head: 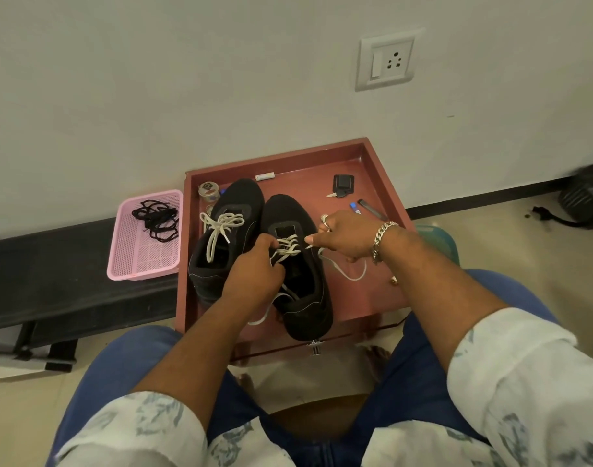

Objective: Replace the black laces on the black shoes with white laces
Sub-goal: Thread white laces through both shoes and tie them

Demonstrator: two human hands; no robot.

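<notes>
Roughly, by size:

Tray: the red tray (372,156) sits against the wall and carries both shoes side by side, touching.

Right shoe: the right shoe (300,264) lies with its long axis running from the person toward the wall, toe at the far end, heel at the tray's near edge. Judged half done: white lace crosses the lower eyelets only, the upper eyelets look unthreaded, and slack trails off both sides.

Left shoe: the left shoe (221,237) lies almost parallel, toe leaning slightly right toward the wall. It looks finished, its white lace (221,227) tied in a bow.

Basket: the pink basket (146,251) just left of the tray holds the black laces (157,219) in a tangle, so removal appears complete.

Hands: the left hand (254,267) is curled on the lace at the right shoe's crossings; the right hand (342,237) pinches a lace end (310,246) just beside that shoe.

Remaining: threading the upper eyelets, then tying.
</notes>
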